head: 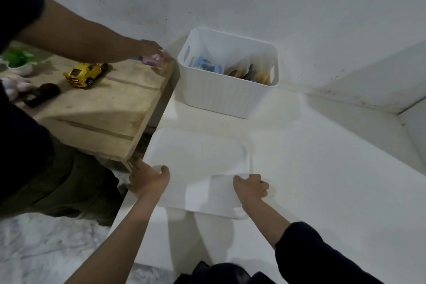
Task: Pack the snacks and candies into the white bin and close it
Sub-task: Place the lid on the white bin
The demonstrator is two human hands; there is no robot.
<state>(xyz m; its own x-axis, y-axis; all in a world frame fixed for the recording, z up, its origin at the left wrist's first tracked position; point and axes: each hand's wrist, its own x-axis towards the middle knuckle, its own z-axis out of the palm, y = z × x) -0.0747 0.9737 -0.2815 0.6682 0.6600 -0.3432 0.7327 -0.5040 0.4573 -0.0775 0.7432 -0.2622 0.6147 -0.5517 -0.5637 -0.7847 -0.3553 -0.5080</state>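
While both hands (pixel 149 180) (pixel 251 188) grip the lid's (pixel 198 157) near edge, fingers curled, the bin (pixel 221 97) lies straight ahead, open.

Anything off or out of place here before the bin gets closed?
Nothing spilled or damaged. The white bin stands upright and open with snacks inside. Left hand and right hand grip the lid. A second person's hand reaches over the wooden table.
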